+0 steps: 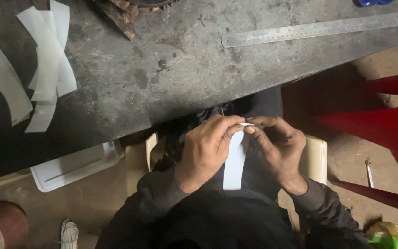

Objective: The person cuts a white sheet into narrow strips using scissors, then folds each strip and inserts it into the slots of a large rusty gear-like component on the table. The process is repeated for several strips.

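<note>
We judge the work partway: several curled white strips (42,69) already lie far left on the surface (162,69), while our left hand (206,150) and right hand (277,147) pinch another white strip (235,161) over our lap.

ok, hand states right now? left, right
Left hand: closed, pinching the top end of the white strip.
Right hand: closed, pinching the same end.

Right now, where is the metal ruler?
In the head view, the metal ruler lies at the upper right of the worn grey table, well above both hands pinching the white strip.
</note>
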